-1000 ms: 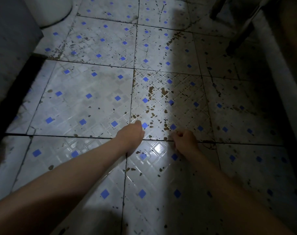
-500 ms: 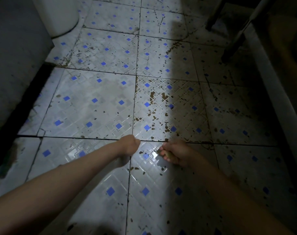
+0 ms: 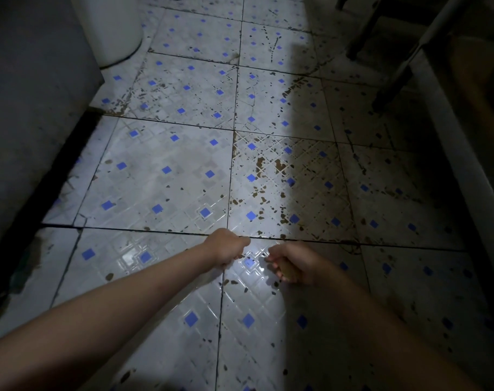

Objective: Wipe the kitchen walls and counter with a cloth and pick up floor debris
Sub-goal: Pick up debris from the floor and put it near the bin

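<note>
A small brownish piece of debris [image 3: 287,272] is held in the curled fingers of the right hand [image 3: 292,263], low over the floor [image 3: 161,176]. The left hand [image 3: 227,249] is clenched into a fist just beside it, across a lit blue square; whether anything is grasped inside it cannot be told. Both forearms are stretched forward from the bottom of the view. More brown flecks [image 3: 264,193] are scattered over the tiles ahead of the hands, thickest on the tile just beyond the right hand and along the grout lines. The floor is laid with pale, glossy tiles set with small blue squares, and cracks are seen in a tile farther off. A bright patch of light is cast down the middle; the right side is left in shadow. A grey wall [image 3: 28,108] is seen at the left with a dark gap along its foot, and a white round tub [image 3: 119,32] beyond it. Dark furniture legs [image 3: 395,77] stand at the upper right, beside a pale ledge [image 3: 460,153]
</note>
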{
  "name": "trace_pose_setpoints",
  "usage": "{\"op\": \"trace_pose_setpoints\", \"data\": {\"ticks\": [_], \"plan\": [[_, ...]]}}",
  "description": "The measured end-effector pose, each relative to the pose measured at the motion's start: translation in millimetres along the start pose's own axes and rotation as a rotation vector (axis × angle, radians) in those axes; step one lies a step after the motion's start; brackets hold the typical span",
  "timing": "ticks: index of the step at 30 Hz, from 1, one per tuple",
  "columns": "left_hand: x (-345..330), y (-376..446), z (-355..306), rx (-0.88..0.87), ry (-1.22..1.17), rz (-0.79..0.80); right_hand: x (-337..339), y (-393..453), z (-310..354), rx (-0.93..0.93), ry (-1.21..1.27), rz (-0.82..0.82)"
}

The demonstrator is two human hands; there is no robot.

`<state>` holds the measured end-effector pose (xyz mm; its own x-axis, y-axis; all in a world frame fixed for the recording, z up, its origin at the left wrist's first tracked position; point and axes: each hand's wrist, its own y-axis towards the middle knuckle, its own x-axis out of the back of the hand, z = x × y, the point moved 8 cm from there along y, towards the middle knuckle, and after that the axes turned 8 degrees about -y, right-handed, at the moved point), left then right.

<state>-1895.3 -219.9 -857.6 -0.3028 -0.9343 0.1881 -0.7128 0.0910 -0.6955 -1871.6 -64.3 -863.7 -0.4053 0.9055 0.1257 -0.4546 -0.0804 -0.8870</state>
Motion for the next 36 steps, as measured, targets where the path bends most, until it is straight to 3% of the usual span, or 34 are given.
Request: {"op": "trace_pose_setpoints", "data": {"ticks": [6,13,23,36], "plan": [[10,1,-23,-0.333,0.342,-0.118,21,-1,17,0.193,-0.257,-0.342],[20,4,-37,-0.49,0.448,-0.267,39,2,20,0.252,-0.354,-0.528],[5,21,-41,-0.504,0.373,-0.22,90,-5,30,0.327,-0.367,-0.838],[8,33,-18,-0.465,0.321,-0.263,94,6,39,0.349,-0.396,-1.022]]}}
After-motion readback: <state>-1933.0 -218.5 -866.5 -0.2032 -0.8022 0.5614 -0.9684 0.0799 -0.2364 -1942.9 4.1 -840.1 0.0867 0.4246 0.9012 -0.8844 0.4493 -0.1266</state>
